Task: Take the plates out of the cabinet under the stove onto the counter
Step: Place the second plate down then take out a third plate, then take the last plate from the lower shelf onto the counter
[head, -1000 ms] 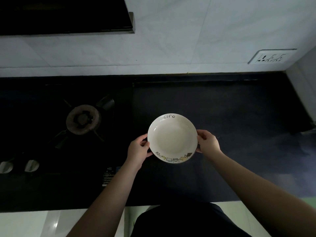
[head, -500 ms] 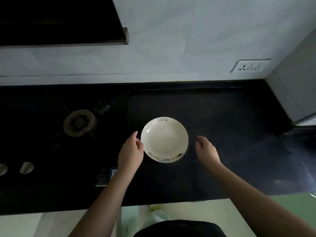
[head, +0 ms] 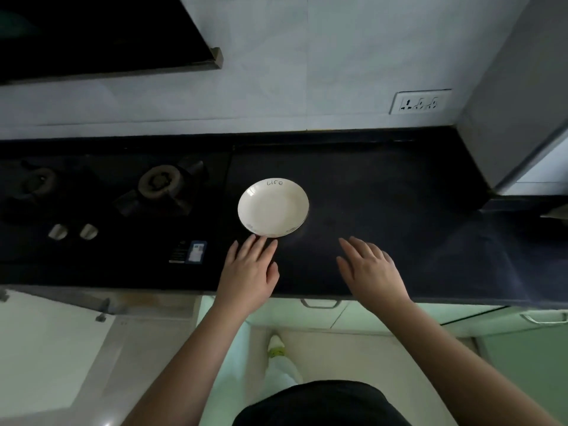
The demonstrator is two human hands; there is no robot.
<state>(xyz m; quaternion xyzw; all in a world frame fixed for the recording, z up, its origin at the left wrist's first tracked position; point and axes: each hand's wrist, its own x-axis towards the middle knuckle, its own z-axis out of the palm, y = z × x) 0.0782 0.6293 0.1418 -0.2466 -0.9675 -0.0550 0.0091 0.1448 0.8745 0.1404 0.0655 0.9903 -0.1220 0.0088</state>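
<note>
A white plate [head: 273, 207] with "Life" written on its far rim lies flat on the black counter [head: 384, 195], just right of the stove. My left hand [head: 249, 272] hovers open in front of the plate, fingertips close to its near rim and holding nothing. My right hand [head: 372, 269] is open too, fingers spread, to the right of the plate and apart from it. The cabinet under the stove [head: 61, 348] shows at the lower left as a pale front with its door swung open.
The gas stove [head: 159, 182] with two burners and two knobs [head: 73, 232] takes up the counter's left part. A range hood [head: 101, 35] hangs above it. A wall socket [head: 419, 101] sits at the back right. A grey wall block [head: 516, 118] bounds the counter on the right. Drawer handles [head: 319, 302] lie below.
Both hands have let go of the plate and pulled back toward me. The plate now rests on the counter. The view has shifted back, so the cabinet fronts and floor show.
</note>
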